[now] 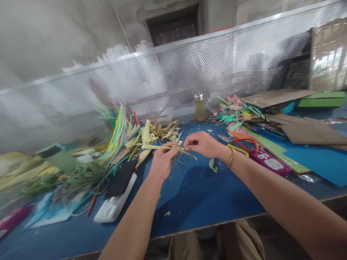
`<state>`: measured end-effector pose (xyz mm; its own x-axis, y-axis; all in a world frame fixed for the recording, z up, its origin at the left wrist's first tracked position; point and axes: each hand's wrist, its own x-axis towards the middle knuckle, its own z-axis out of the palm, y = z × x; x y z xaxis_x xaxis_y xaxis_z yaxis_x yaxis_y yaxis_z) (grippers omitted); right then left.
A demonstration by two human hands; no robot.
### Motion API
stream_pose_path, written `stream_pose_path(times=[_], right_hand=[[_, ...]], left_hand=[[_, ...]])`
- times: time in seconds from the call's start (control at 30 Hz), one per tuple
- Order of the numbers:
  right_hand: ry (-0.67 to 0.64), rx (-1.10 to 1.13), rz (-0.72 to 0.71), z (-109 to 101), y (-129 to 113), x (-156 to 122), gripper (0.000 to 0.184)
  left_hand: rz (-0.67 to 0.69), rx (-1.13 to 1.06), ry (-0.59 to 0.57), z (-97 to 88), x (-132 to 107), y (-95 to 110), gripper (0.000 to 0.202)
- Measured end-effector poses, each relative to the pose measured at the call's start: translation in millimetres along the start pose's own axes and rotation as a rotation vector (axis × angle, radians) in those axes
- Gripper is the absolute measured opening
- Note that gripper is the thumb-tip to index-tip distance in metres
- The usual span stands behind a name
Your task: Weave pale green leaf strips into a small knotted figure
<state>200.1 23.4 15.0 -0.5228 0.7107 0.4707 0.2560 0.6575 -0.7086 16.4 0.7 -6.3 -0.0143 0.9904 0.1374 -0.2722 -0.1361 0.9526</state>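
Observation:
My left hand pinches a pale green strip of corn husk between thumb and fingers, above the middle of the blue table. The strip runs out on both sides of the fingertips. Just to its right, my right hand is closed in a pinch, with a gold bracelet at the wrist. What those fingertips hold is too small to tell. Behind the left hand lies a heap of pale and browned husks. A small curl of green leaf rests on the table below my right hand.
Red-handled scissors and a purple device lie right. A jar of yellowish liquid stands before the perforated metal panel. Left are coloured pipe cleaners, a black phone and a white case.

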Motion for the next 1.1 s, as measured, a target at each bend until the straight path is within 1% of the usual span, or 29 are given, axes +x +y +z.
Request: stream_pose_path(times=[0.1,0.2,0.3,0.4,0.53,0.67,0.73,0.87,0.97,1.1], right_hand=[[-0.040,-0.024,-0.043,-3,-1,0,0.014],[-0.066,-0.059,-0.075,-6,-1,0,0.014],[-0.002,-0.104,-0.091,-7,-1,1,0.011],[0.055,-0.141,-0.101,-3,0,1,0.011],[0.050,-0.160,0.001,6,-1,1,0.011],[0.125,-0.232,0.144,14,-5,2,0.015],[0.133,-0.234,0.204,17,-8,3,0.014],[0.127,-0.241,0.207,22,-7,3,0.015],[0.156,-0.216,0.192,24,-2,2,0.014],[0.175,-0.198,0.199,20,5,2,0.014]], left_hand=[[-0.033,-0.077,0.063,8.1,-3,1,0.029],[-0.028,-0.111,0.100,12.4,-4,0,0.029],[-0.001,-0.099,0.116,11.6,-1,-4,0.028],[0.001,-0.067,0.127,8.7,2,-9,0.029],[0.005,-0.046,0.142,6.1,4,-15,0.029],[0.045,-0.035,0.125,5.5,4,-18,0.029],[0.053,-0.036,0.128,5.8,3,-18,0.031],[0.063,-0.059,0.137,8.1,2,-19,0.033],[0.037,-0.065,0.139,10.5,0,-17,0.033],[-0.019,-0.011,0.071,7.9,0,-12,0.034]])
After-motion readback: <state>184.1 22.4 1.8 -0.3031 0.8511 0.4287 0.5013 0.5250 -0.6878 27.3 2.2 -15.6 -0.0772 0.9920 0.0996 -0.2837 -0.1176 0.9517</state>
